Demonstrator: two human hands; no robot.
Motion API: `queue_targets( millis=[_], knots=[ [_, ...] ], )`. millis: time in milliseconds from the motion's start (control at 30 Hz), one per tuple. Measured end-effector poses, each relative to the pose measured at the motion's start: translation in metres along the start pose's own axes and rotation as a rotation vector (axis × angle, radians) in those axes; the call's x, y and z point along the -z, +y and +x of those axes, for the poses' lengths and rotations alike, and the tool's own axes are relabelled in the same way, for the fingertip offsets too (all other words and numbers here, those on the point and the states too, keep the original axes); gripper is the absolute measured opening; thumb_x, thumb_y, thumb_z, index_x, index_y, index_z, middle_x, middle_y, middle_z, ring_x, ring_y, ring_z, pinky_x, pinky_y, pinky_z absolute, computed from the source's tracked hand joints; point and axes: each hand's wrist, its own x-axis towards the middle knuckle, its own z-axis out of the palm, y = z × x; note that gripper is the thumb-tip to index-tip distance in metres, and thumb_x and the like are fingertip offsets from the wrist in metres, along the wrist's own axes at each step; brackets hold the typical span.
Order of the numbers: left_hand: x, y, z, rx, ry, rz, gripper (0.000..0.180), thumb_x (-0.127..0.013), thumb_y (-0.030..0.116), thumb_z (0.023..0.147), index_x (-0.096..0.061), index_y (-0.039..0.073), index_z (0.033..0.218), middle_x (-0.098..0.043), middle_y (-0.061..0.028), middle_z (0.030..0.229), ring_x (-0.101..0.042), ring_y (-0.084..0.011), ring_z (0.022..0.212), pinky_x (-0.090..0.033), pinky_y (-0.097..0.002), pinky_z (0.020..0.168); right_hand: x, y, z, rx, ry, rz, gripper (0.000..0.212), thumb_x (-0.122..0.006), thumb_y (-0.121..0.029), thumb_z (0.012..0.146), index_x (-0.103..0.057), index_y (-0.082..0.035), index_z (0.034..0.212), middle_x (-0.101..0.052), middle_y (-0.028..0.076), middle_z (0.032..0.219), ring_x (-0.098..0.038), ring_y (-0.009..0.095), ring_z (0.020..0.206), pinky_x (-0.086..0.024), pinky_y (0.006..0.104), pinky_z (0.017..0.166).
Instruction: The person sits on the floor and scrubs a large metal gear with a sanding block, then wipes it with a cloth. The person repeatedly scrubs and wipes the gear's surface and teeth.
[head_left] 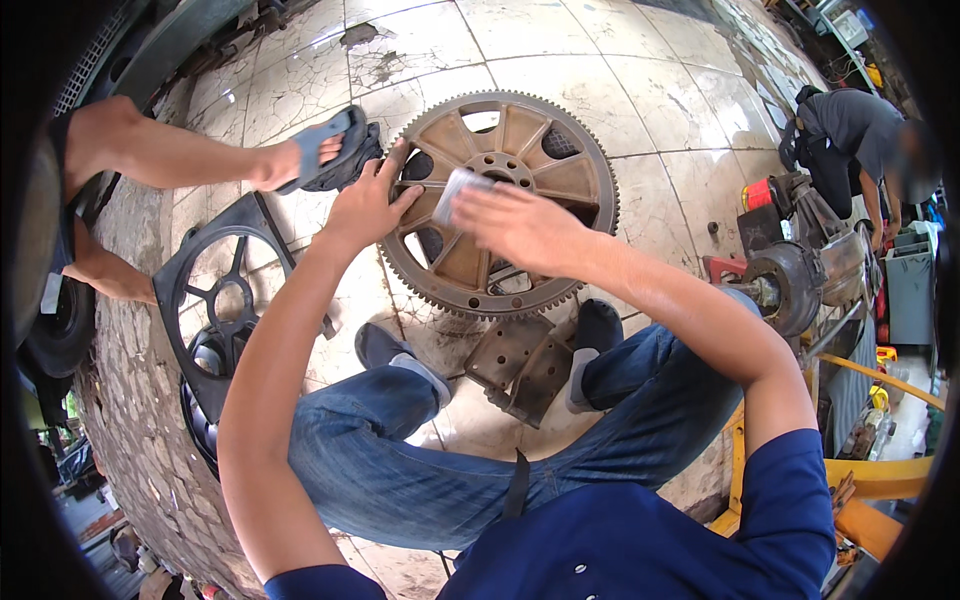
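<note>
A large brown toothed flywheel (570, 180) with spokes and a hub with bolt holes lies in front of me, between and beyond my feet. My left hand (368, 205) rests on its left rim, fingers spread, holding nothing. Over the spokes left of the hub, my right hand (525, 230) presses a pale grey, flat piece (456, 194) against the wheel's face. Motion blur hides whether that piece is cloth or abrasive paper. Two rusty metal plates with holes (500, 352) lie between my shoes, just below the wheel's near rim.
At left, another person's sandalled foot (318, 150) stands close to the wheel. That person's hand is at a black fan frame (172, 325). A greasy mechanical assembly (790, 290) sits at right, near a second person bending (850, 130). Yellow metal bars (880, 480) stand lower right.
</note>
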Motion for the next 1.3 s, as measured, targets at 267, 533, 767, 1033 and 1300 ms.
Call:
queue_targets(
  millis=[267,533,767,1033,1300],
  knots=[
    [-0.003,-0.002,0.007,-0.032,0.007,0.08,0.075,-0.051,0.052,0.096,-0.021,0.019,0.156,-0.049,-0.0336,0.128,-0.061,-0.0466,0.106,-0.053,-0.0489,0.088,0.01,0.044,0.013,-0.173,0.007,-0.226,0.04,-0.052,-0.018,0.097,-0.055,-0.005,0.135,-0.052,0.01,0.144,-0.046,0.025,0.136,-0.036,0.0412,0.114],
    [0.0,0.004,0.006,-0.029,-0.029,0.079,0.077,-0.053,0.048,0.097,-0.018,0.012,0.155,-0.044,-0.0274,0.141,-0.053,-0.0453,0.121,-0.05,-0.0493,0.095,0.004,0.041,0.013,-0.075,-0.033,-0.104,0.041,-0.05,-0.023,0.098,-0.054,-0.008,0.136,-0.048,0.008,0.148,-0.04,0.021,0.14,-0.029,0.0393,0.119],
    [-0.001,-0.004,0.004,-0.031,-0.04,0.005,0.076,-0.05,0.049,0.097,-0.013,0.023,0.157,-0.036,-0.0384,0.143,-0.061,-0.0501,0.107,-0.052,-0.0524,0.09,0.012,0.0,0.018,0.032,-0.091,0.006,0.041,-0.052,-0.018,0.096,-0.054,-0.006,0.136,-0.05,0.01,0.146,-0.044,0.023,0.138,-0.035,0.0434,0.116],
    [0.021,0.008,0.01,0.067,-0.356,0.061,0.095,-0.053,0.06,0.09,0.006,0.026,0.157,-0.024,-0.0402,0.149,-0.057,-0.0493,0.115,-0.05,-0.0487,0.098,0.006,0.02,0.004,-0.146,-0.074,-0.137,0.043,-0.054,-0.019,0.098,-0.052,-0.009,0.139,-0.05,0.009,0.146,-0.043,0.021,0.138,-0.031,0.0407,0.118],
    [0.024,0.004,0.01,0.062,-0.359,-0.089,0.113,-0.06,0.069,0.082,0.01,0.022,0.157,-0.023,-0.0268,0.154,-0.044,-0.0458,0.133,-0.039,-0.0478,0.11,0.023,0.054,-0.002,-0.196,-0.041,-0.223,0.045,-0.054,-0.022,0.096,-0.053,-0.011,0.139,-0.05,0.007,0.146,-0.043,0.019,0.138,-0.031,0.0447,0.116]
  ],
)
